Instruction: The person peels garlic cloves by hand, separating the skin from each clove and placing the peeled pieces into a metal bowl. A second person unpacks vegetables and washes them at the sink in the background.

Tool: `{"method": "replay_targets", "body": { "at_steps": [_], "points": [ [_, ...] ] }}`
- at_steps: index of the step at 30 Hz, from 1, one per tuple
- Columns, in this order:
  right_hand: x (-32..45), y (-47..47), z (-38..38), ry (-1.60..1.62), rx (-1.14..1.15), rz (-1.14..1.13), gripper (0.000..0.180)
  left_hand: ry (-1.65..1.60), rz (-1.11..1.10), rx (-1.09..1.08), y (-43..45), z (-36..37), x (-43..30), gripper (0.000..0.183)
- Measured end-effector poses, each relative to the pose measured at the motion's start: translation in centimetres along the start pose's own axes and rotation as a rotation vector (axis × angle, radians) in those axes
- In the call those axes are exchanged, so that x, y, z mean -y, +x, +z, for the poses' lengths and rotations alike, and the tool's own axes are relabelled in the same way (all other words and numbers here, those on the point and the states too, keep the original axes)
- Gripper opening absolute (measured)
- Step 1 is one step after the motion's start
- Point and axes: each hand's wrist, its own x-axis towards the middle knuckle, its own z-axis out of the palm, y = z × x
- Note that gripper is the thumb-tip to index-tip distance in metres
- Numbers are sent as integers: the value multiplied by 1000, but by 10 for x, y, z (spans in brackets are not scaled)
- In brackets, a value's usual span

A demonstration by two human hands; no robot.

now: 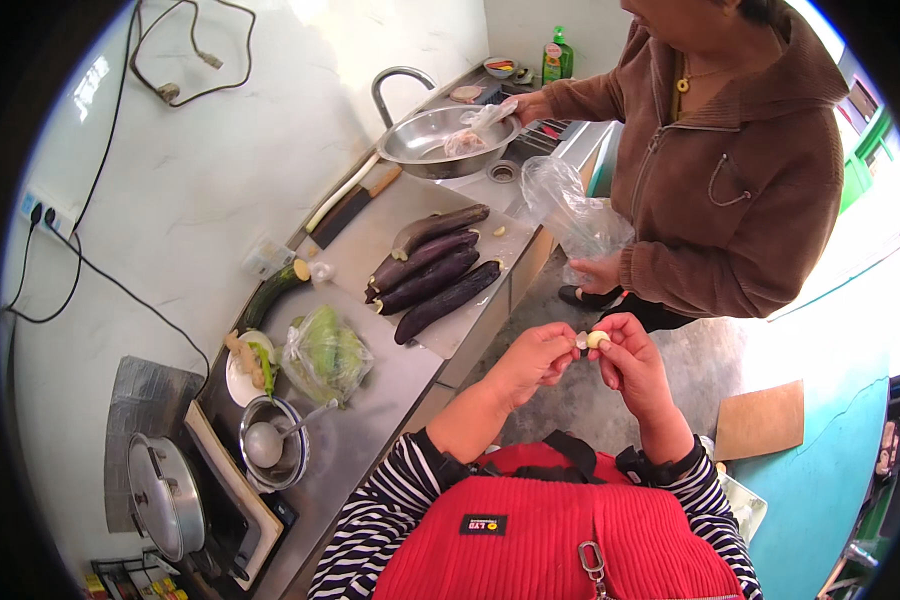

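Observation:
Between my hands, above the floor and in front of the counter edge, is a small pale garlic clove (597,340). The fingertips of my right hand (630,356) pinch the clove. My left hand (544,352) pinches a thin, whitish piece of skin (581,341) at the clove's left side. Several dark purple eggplants (439,266) lie side by side on a cutting board (450,341), left of my hands. Another small clove (499,231) rests near the board's right end. A cleaver (343,217) with a wooden handle lies along the board's far edge.
A co-worker in a brown jacket (735,157) stands beyond my hands, holding plastic bags (570,206) by a steel basin (450,139). Bagged green vegetables (326,356), a cut green gourd (276,292), a bowl with a ladle (274,442) and a lidded pot (166,495) stand left.

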Motion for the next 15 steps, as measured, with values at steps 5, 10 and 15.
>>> {"method": "replay_targets", "body": {
  "at_steps": [5,10,15],
  "points": [
    [4,-3,-6,40,-4,38,20,-4,0,50,5,-6,3,11],
    [3,-3,-10,95,-1,92,20,-68,-21,80,7,-11,4,7],
    [-4,1,-2,3,46,206,14,-75,-60,116,11,-12,8,12]
  ]
}}
